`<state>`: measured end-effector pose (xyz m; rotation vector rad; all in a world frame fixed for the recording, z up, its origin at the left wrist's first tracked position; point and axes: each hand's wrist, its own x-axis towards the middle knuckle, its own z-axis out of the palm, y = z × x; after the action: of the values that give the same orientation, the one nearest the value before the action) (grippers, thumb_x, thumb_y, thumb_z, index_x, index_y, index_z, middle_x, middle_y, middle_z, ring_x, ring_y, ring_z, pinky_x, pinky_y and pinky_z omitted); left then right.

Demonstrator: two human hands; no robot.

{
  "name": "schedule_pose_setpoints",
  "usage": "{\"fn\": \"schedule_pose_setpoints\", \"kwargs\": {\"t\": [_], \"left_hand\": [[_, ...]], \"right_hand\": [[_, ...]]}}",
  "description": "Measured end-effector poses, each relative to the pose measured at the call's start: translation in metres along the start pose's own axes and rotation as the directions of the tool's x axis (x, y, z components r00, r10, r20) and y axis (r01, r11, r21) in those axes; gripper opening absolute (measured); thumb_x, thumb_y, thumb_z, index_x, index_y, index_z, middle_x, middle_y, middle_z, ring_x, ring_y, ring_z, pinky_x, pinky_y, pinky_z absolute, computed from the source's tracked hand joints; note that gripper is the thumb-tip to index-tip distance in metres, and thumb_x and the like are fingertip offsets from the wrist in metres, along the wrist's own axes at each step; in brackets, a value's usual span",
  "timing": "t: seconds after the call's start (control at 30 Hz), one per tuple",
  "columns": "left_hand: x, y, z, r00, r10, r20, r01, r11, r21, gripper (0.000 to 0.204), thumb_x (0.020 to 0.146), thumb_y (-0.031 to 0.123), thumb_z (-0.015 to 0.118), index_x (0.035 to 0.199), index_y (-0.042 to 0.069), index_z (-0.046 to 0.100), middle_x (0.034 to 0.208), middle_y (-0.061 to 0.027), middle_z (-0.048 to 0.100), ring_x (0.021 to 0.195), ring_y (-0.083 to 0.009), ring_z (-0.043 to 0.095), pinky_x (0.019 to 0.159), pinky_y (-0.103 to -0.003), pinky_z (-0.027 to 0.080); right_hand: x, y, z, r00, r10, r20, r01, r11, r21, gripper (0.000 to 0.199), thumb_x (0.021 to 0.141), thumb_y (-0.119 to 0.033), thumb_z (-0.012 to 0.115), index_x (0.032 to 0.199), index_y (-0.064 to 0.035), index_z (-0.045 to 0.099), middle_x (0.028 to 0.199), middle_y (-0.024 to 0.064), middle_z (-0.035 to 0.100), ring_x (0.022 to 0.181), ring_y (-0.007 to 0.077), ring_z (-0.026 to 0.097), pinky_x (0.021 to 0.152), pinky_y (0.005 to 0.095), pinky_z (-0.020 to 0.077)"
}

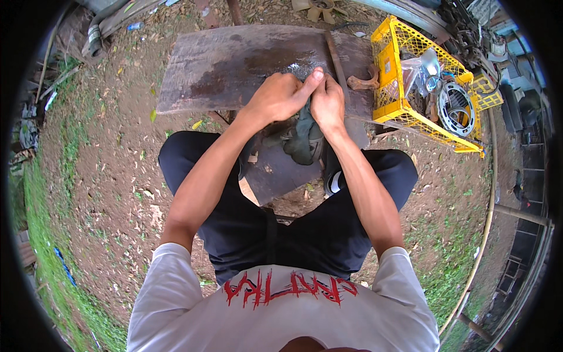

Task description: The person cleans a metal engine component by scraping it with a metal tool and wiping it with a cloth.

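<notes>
Dark green cloth (pixel 305 139) seems held in the curled right grip (pixel 328 102), its length trailing toward the person past the bench (pixel 199 64); the left grip (pixel 278 97), curled alongside, hides whatever it holds.

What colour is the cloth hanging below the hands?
The cloth is dark greyish green; the head view shows it best.

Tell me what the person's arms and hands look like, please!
Short white fabric sleeves end near the elbows. Below them, both slim forearms are bare, with no watch showing. The left hand and right hand wear no gloves.
</notes>
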<state>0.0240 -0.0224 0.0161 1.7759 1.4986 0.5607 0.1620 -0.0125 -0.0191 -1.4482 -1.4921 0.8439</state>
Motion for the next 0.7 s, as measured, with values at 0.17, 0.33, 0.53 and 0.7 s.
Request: {"fn": "schedule_pose_setpoints", "kwargs": {"t": [0.17, 0.33, 0.53, 0.7], "left_hand": [[0.009, -0.015, -0.014, 0.985, -0.017, 0.171, 0.109, 0.83, -0.548, 0.067, 0.089, 0.061, 0.059, 0.095, -0.005, 0.067, 0.079, -0.01, 0.067, 0.07, -0.0152, 0.065, 0.064, -0.028, 0.057], [0.009, -0.006, 0.041, 0.967, -0.095, -0.236, -0.133, 0.601, -0.788, 0.041, 0.093, 0.039, 0.066, 0.105, 0.0, 0.06, 0.089, -0.0027, 0.063, 0.083, -0.0098, 0.058, 0.073, -0.026, 0.05], [0.015, -0.016, 0.044, 0.888, -0.216, -0.407, -0.047, 0.836, -0.547, 0.057, 0.099, 0.049, 0.049, 0.073, 0.0, 0.059, 0.058, -0.0088, 0.055, 0.058, -0.0132, 0.05, 0.058, -0.037, 0.042], [0.019, -0.027, 0.034, 0.843, -0.259, -0.471, -0.094, 0.792, -0.603, 0.057, 0.098, 0.05, 0.049, 0.073, -0.001, 0.058, 0.055, -0.0069, 0.052, 0.057, -0.0149, 0.049, 0.059, -0.036, 0.042]], "right_hand": [[0.003, 0.001, 0.001, 0.988, 0.032, -0.154, -0.001, 0.98, 0.198, 0.042, 0.104, -0.035, 0.042, 0.092, 0.0039, 0.055, 0.077, 0.0167, 0.059, 0.073, 0.0263, 0.057, 0.071, 0.0413, 0.0454], [0.013, 0.021, 0.004, 0.963, 0.122, -0.239, -0.013, 0.912, 0.411, 0.037, 0.104, -0.034, 0.044, 0.102, 0.0026, 0.052, 0.09, 0.0104, 0.057, 0.082, 0.0165, 0.051, 0.078, 0.0347, 0.0449], [-0.011, -0.016, -0.004, 0.971, -0.184, -0.152, 0.198, 0.977, 0.081, 0.033, 0.102, -0.028, 0.049, 0.115, 0.0023, 0.045, 0.105, 0.0266, 0.059, 0.097, 0.0389, 0.058, 0.088, 0.0402, 0.0442], [-0.007, -0.001, -0.001, 0.946, -0.308, -0.095, 0.283, 0.935, -0.213, 0.045, 0.102, -0.035, 0.047, 0.125, 0.0043, 0.042, 0.104, 0.0293, 0.061, 0.096, 0.0448, 0.061, 0.085, 0.0496, 0.0447]]}}
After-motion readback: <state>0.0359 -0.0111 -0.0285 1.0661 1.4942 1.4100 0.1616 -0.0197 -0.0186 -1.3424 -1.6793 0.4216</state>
